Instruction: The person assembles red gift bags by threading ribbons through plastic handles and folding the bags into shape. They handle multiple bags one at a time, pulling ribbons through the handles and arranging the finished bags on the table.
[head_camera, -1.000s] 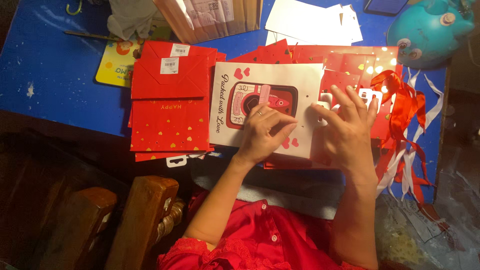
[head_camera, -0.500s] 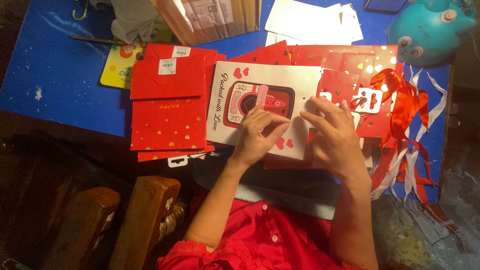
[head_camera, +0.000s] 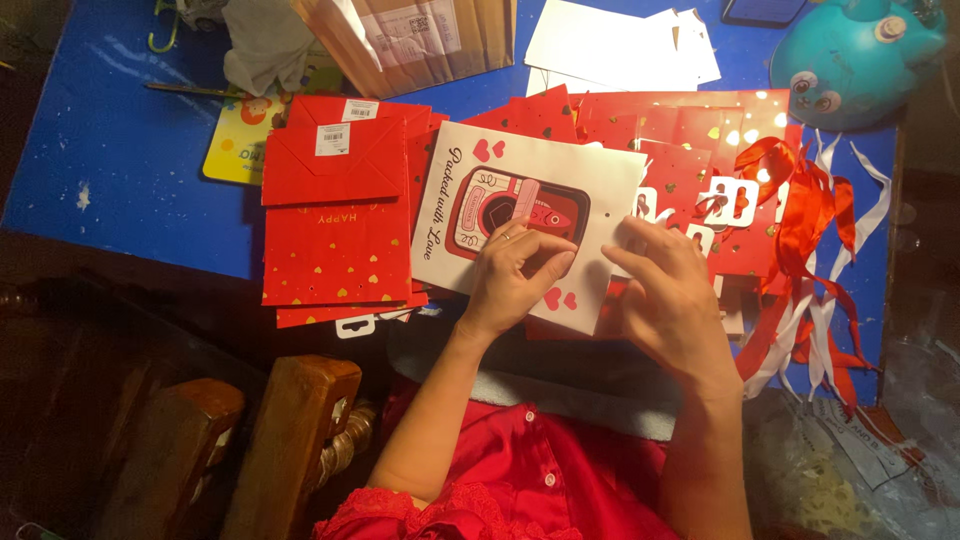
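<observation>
Since a moment ago the right hand (head_camera: 672, 300) has slid down off the white flat paper bag printed with a red camera and hearts (head_camera: 530, 215) toward its lower right edge, while the left hand (head_camera: 520, 268) stays on the bag's lower middle. The blue painted table (head_camera: 120, 170) carries everything: a stack of red gift bags with gold hearts (head_camera: 335, 235) left of the white bag, more red bags spread behind it, and a tangle of red and white ribbons (head_camera: 810, 260) to the right. Nothing shows inside any bag. The left fingers lie flat and pressed down; the right fingers curl at the bag's edge, and whether they pinch it I cannot tell.
</observation>
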